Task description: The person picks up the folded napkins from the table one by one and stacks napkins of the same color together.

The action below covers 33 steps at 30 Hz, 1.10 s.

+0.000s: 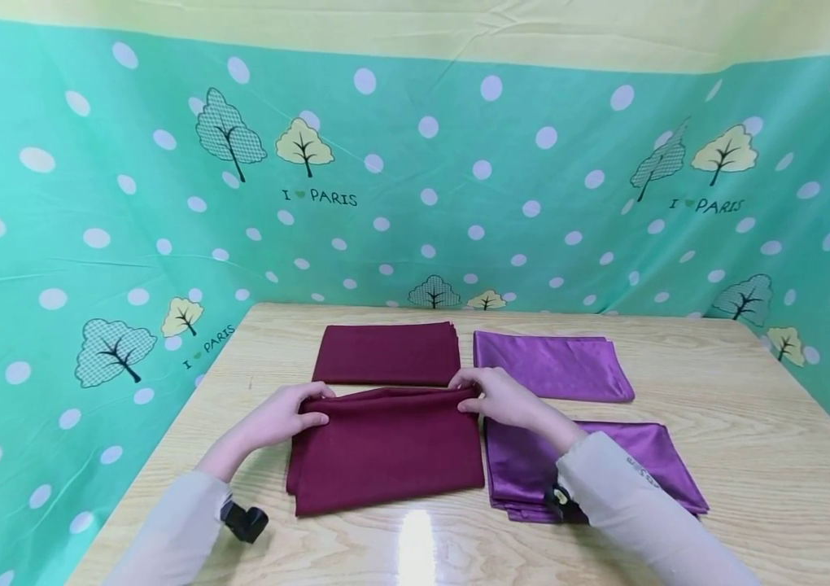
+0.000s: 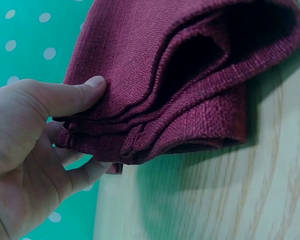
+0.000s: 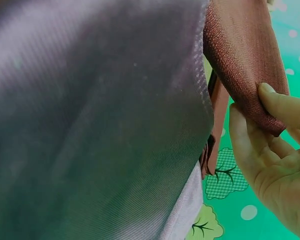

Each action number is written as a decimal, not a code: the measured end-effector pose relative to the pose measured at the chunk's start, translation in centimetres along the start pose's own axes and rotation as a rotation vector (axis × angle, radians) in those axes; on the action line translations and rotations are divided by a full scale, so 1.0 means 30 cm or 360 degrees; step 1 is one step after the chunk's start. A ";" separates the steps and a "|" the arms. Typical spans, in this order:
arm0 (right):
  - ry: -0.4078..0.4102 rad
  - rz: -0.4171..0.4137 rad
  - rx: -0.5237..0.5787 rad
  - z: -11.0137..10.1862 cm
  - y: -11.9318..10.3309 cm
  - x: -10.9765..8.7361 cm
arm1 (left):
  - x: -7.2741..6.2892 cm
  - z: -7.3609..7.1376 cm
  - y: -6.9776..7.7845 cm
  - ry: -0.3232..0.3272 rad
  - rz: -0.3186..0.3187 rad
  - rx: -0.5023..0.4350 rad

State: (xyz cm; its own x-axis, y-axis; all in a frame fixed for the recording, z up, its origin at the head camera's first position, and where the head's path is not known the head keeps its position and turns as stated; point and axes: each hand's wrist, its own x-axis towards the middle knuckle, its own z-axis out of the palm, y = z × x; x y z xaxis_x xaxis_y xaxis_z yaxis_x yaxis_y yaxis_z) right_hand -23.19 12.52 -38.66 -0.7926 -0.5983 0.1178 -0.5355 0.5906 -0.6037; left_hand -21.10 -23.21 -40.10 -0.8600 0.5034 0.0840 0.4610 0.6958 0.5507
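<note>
A folded maroon cloth [image 1: 389, 456] lies at the front of the table, its far edge lifted a little. My left hand [image 1: 286, 419] pinches its far left corner, thumb on top and fingers beneath. In the left wrist view the left hand [image 2: 40, 135] grips several stacked layers, and the folds [image 2: 195, 55] gape at the side. At the far right corner, my right hand [image 1: 506, 399] pinches the same cloth between thumb and fingers. The right wrist view shows that hand [image 3: 275, 160] holding the cloth's corner [image 3: 255, 75].
Behind lies a second folded maroon cloth [image 1: 389, 354]. Two folded purple satin cloths are on the right, one farther back [image 1: 554, 366] and one nearer [image 1: 627, 464], partly under my right forearm. A polka-dotted green curtain [image 1: 430, 163] surrounds the wooden table [image 1: 752, 423].
</note>
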 end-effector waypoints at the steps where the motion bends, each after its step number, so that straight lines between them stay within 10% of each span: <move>1: 0.0002 -0.0002 0.0003 -0.002 0.000 0.000 | 0.001 -0.001 0.001 -0.0001 -0.0009 -0.0006; 33: 0.0059 0.0011 -0.0006 -0.058 -0.015 0.014 | 0.036 -0.032 0.038 0.0107 -0.0094 0.0006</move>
State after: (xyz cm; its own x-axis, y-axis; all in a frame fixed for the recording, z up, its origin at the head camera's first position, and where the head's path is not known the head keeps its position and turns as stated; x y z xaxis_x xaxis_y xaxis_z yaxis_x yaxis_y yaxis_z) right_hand -23.77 12.95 -36.95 -0.8067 -0.5734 0.1428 -0.5308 0.5969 -0.6017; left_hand -21.73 -22.36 -38.58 -0.8984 0.4259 0.1072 0.4098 0.7251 0.5534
